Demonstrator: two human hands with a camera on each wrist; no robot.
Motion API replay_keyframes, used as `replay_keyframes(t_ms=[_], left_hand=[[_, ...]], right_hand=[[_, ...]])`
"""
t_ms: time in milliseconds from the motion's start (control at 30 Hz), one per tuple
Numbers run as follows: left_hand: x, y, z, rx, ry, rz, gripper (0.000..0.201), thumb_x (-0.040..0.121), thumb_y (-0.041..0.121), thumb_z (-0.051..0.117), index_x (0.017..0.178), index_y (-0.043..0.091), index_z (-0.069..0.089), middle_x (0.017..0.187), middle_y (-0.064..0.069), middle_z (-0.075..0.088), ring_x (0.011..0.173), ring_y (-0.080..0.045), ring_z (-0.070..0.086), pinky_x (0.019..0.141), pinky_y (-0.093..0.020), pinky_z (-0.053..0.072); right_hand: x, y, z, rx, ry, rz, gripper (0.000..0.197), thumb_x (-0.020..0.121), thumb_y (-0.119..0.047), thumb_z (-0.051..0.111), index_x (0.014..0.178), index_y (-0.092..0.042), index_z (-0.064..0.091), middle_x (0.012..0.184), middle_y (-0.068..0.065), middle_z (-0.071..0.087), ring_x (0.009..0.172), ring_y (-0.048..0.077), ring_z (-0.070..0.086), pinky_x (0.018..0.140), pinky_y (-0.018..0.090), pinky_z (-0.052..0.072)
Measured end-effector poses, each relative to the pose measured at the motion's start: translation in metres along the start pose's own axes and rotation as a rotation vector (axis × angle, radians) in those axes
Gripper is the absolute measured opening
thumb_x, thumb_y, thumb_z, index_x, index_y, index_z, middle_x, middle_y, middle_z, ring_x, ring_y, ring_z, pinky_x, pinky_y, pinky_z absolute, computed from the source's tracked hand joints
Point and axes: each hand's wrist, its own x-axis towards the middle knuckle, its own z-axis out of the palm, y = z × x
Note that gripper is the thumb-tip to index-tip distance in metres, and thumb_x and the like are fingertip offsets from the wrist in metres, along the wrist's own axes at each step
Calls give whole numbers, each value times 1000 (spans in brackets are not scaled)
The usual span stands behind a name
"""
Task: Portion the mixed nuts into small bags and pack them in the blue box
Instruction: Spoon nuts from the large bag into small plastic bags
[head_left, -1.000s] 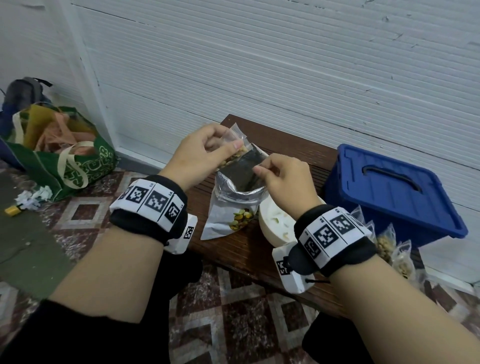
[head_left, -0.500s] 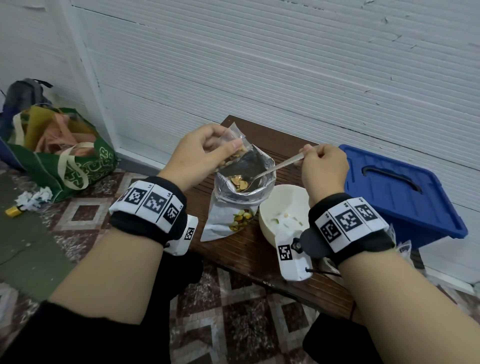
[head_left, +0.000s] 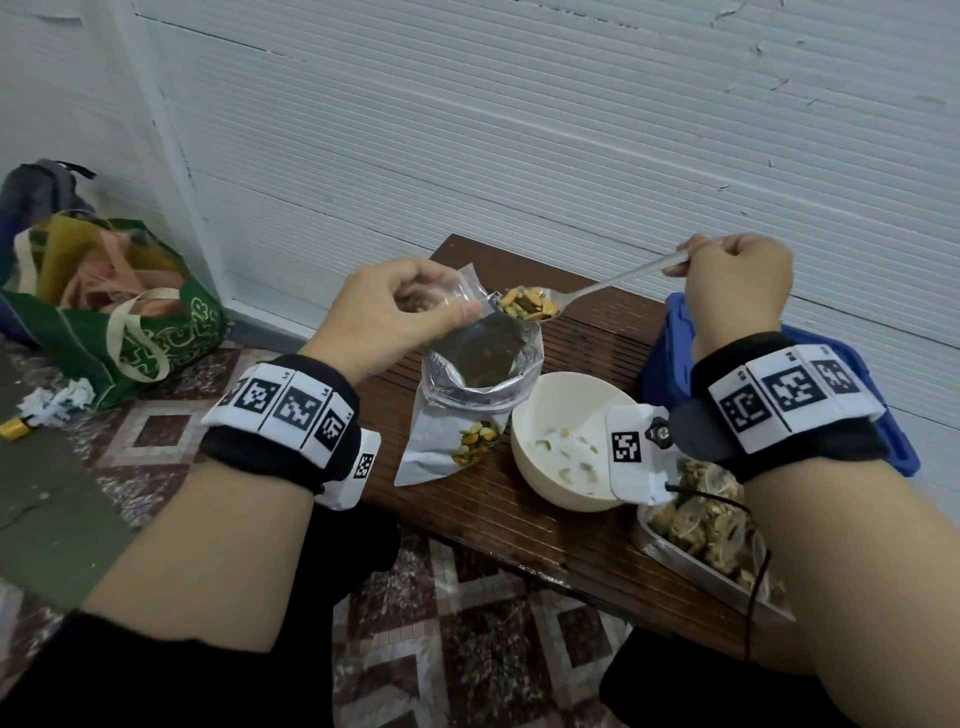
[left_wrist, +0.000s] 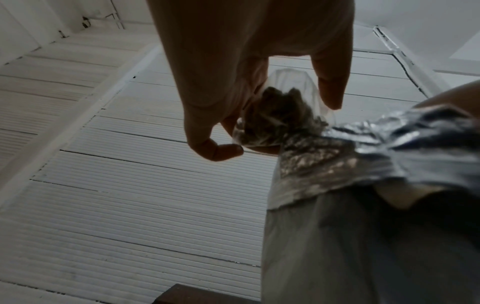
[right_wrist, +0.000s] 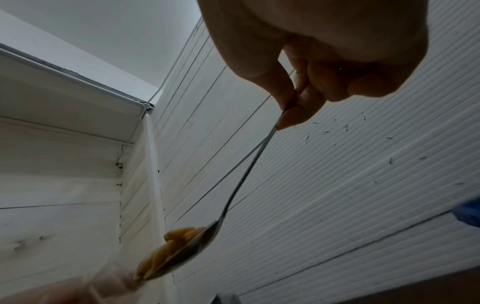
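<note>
Silver foil lines the big nut pouch (head_left: 470, 395), which stands open-mouthed on the dark wooden counter (head_left: 498, 514); how many nuts remain inside it cannot be seen, only a dark hollow. Above the pouch's rim, the left hand (head_left: 387, 317) pinches a small clear bag (head_left: 460, 291) between thumb and fingers. In the left wrist view that small bag (left_wrist: 280, 115) shows a dim clump of nuts in its bottom, but the shapes are too shadowed to make out.

The right hand (head_left: 735, 283) is curled round the handle end of a metal spoon (head_left: 597, 286), thumb and forefinger pinching it. The spoon's bowl carries a heap of mixed nuts (head_left: 527, 304) and sits right at the small bag's mouth, over the pouch. From the right wrist view the spoon (right_wrist: 233, 197) is seen from below, and the small bag at the bottom edge is a blur.

A cream bowl (head_left: 563, 441) stands on the counter just right of the pouch, with a few scraps in it; the right wrist's tagged band hides part of its rim. The blue box (head_left: 670, 358), lid on, sits behind the right wrist and is mostly covered by it. Near the counter's right end, a metal tray (head_left: 675, 551) holds filled small bags (head_left: 711, 514), cut across by the forearm. On the floor at left stands a green tote bag (head_left: 130, 332).
</note>
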Motion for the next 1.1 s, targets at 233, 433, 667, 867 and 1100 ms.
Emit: replay_keyframes(t_ms=[233,433,667,867,1100], left_hand=[[2,1,11,31,3,1,36,71,37,81,104,30,68,91,17,67,84,7,61,76,-12,49],[3,1,18,38,-14,13,48,65,36,85,109,28,69,101,14,70,93,3,64,81,-16,52],[6,-1,21,12,29,6,39,65,33,86,96,39,62,100,18,67,91,8,62,79,-12,51],[7,-3,18,-122,117,-40,47,60,44,81,99,28,60,96,8,71,90,-4,67,82,-21,52],[4,3,9,-222,163,-47,43,65,35,81,101,23,62,95,4,74,92,-9,70,86,-29,55]], right_hand=[[-7,-17,5,-2,-58,-78,29,94,-13,51,66,-8,59,81,8,69,64,11,56,66,25,47],[-15,-21,19,8,-86,-102,25,93,-16,52,69,-8,55,93,18,70,76,23,63,69,33,49],[-33,-35,20,250,-170,-317,18,94,-16,56,76,-21,57,81,-2,66,81,20,66,80,28,53],[-26,-38,6,411,-44,-410,20,93,-15,56,76,-24,52,83,-8,65,80,3,63,78,18,49],[-23,-21,1,245,99,-238,22,93,-19,58,72,-22,53,81,1,68,78,13,67,75,21,53]])
